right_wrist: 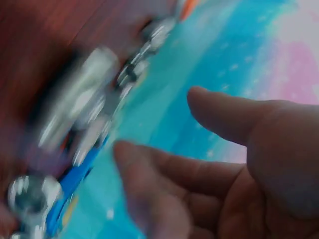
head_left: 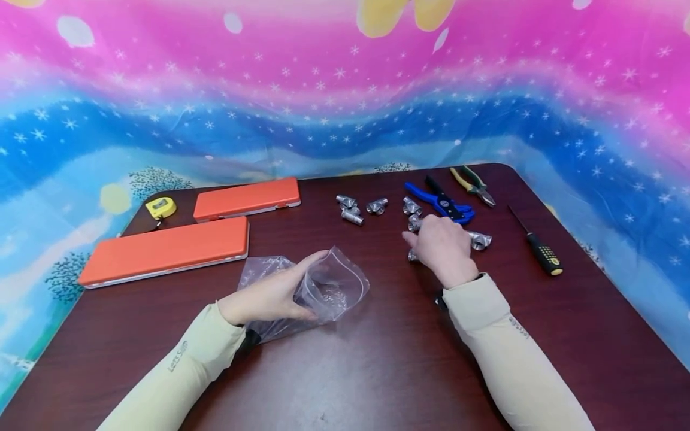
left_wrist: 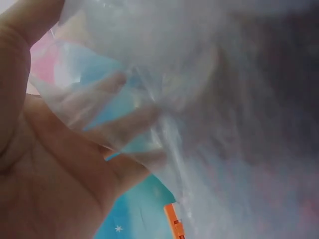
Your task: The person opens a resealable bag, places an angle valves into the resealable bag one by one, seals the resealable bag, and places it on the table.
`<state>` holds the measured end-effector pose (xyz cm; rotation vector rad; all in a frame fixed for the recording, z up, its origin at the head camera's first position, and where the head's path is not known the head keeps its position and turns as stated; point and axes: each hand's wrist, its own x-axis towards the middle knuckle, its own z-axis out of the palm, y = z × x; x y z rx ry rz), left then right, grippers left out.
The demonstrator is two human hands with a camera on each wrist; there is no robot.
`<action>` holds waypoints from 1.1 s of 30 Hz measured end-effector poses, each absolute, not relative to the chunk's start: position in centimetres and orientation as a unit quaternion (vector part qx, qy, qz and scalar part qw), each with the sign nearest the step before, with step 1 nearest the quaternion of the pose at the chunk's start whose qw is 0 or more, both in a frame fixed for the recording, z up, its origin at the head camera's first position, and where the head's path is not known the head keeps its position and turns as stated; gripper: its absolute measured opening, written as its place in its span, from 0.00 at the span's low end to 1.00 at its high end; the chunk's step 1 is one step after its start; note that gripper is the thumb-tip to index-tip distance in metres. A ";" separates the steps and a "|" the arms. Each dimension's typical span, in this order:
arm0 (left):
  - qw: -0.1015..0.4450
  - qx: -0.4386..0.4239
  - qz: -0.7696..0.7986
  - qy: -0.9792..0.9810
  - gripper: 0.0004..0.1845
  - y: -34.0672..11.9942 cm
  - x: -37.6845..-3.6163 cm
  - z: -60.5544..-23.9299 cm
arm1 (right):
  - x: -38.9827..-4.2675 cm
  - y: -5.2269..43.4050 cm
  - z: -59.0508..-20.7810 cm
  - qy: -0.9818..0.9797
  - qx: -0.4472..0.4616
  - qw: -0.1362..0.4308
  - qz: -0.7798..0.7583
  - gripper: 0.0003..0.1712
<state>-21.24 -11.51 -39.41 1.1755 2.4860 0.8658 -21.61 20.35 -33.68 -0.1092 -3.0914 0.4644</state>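
Here the left hand (head_left: 269,297) holds the plastic bag (head_left: 318,287) open on the table (head_left: 377,359); right of the bag, the right hand (head_left: 443,246), fingers loosely spread, hovers over metal fittings (head_left: 478,240).

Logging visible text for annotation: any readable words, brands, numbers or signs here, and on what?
"Let's Slim", as best it reads, small print on the left sleeve.
Right sleeve: same kind of print, too small and angled to read.
Yellow tape measure: label too small to read.
Orange cases, blue-handled cutters, pliers, screwdriver: no readable marking.
Both wrist views: no text, blurred.
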 end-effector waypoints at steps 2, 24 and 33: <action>0.133 0.402 0.299 0.855 0.64 -11.5 -21.3 -39.6 | -21.8 20.9 -34.0 -0.991 -0.063 0.021 0.116 0.30; 0.132 0.421 0.332 0.834 0.61 -11.6 -21.5 -39.9 | -22.6 21.2 -35.6 -0.983 -0.022 -0.095 0.156 0.21; 0.144 0.426 0.330 0.830 0.60 -11.8 -21.6 -39.8 | -23.1 21.6 -35.1 -0.982 0.010 -0.092 0.164 0.29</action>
